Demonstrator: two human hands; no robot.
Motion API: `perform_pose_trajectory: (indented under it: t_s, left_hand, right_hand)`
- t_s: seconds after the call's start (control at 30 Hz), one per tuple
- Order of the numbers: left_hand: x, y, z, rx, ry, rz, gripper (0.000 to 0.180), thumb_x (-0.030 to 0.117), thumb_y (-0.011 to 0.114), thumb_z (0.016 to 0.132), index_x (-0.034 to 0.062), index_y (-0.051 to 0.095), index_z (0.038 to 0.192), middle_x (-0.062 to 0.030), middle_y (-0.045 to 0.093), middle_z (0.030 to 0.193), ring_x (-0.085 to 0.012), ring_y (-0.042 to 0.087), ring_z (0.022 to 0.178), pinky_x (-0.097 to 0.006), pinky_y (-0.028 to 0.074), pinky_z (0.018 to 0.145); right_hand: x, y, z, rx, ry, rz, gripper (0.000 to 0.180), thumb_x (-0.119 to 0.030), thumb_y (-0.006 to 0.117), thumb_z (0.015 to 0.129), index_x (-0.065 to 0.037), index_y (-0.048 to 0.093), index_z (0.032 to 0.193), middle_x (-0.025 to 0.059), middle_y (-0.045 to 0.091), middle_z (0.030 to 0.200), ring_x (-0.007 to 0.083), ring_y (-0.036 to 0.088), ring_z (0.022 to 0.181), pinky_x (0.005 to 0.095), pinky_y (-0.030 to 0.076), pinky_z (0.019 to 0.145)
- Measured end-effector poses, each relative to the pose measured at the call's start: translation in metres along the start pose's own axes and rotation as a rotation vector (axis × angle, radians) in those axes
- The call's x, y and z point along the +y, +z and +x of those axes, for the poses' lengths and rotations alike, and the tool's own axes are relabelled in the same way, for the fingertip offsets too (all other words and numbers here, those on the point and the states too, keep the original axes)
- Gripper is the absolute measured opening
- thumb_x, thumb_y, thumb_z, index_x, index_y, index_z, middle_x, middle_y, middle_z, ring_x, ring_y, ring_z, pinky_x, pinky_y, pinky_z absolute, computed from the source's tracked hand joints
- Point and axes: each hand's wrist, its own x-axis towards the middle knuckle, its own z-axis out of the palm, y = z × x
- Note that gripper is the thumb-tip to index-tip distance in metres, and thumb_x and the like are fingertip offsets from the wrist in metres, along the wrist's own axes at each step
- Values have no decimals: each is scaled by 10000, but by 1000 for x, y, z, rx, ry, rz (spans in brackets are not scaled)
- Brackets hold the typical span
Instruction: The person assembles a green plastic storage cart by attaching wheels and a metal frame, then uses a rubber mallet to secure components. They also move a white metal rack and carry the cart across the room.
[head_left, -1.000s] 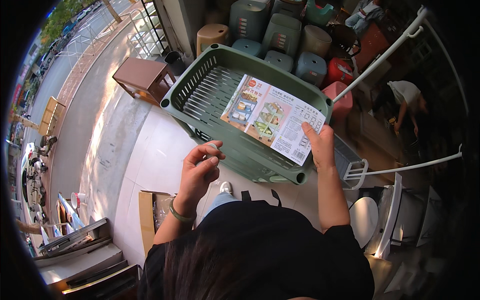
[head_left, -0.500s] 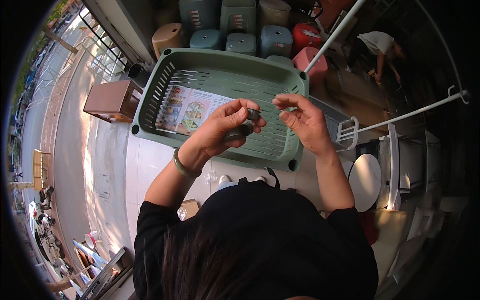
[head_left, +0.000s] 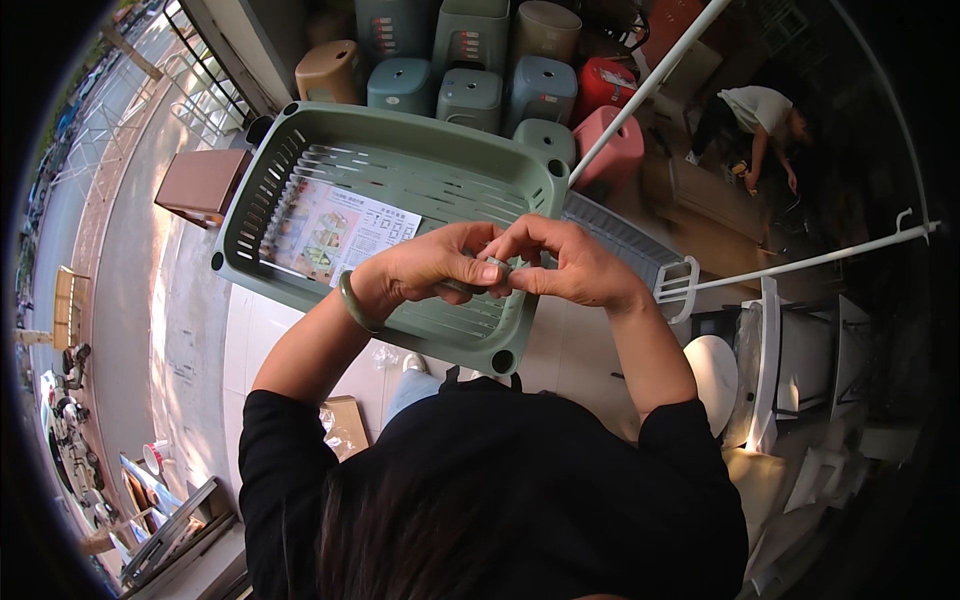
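Above green basket (head_left: 440,140), long axis slanting down-rt., L hand (head_left: 425,268) & R hand (head_left: 575,265) fingers pinch sm. pc. (head_left: 501,264), axis unclear.

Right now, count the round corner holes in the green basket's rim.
4 on the green basket: far-left hole, far-right hole, near-left hole and near-right hole. All four corners show, so none of these is hidden.

Reads as a street-front household-goods shop. Stocked with plastic stools (head_left: 470,98) in several colours; open to sunlit pavement (head_left: 185,330). Too dark far right to sort.
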Motion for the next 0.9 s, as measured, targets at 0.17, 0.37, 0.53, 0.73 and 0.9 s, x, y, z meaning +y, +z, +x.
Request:
perform_pose_trajectory:
  t_s: [0.17, 0.37, 0.53, 0.73, 0.9]
  left_hand:
    - [-2, -13, -5, 133, -41, 19, 669, 384, 778, 783, 18, 458, 1243, -80, 619, 891, -81, 513, 696, -167, 315, 473]
    - [8, -77, -33, 509, -58, 1061, 443, 290, 729, 826, -44, 574, 1070, -181, 674, 849, -255, 665, 786, -340, 519, 704]
    - [6, -92, -41, 386, 60, 914, 396, 275, 716, 836, -49, 593, 1028, -180, 669, 841, -255, 658, 775, -336, 514, 695]
    - [9, -79, -51, 305, 192, 894, 317, 222, 694, 866, -22, 578, 1031, -109, 641, 801, -183, 599, 731, -315, 485, 664]
    - [1, -75, -51, 314, 231, 778, 333, 262, 701, 837, -26, 608, 974, -151, 654, 823, -236, 632, 765, -345, 497, 695]
  right_hand:
    - [15, -25, 3, 150, -41, 66, 343, -78, 732, 751, -60, 625, 1076, 4, 633, 899, 103, 591, 855, 267, 470, 818]
    - [47, -71, 15, 711, 86, -508, 376, -16, 747, 723, -3, 657, 1088, 58, 621, 839, 111, 600, 711, 246, 513, 675]
    - [49, -67, 25, 712, 214, -611, 350, -16, 759, 704, 7, 668, 1041, 71, 643, 860, 105, 586, 700, 268, 509, 666]
    - [48, -65, 38, 769, 390, -661, 307, -13, 764, 691, -10, 686, 988, 75, 695, 878, 108, 624, 725, 279, 523, 688]
    - [58, -70, 41, 773, 358, -559, 301, -16, 777, 676, -17, 694, 966, 70, 710, 841, 126, 653, 742, 273, 534, 720]
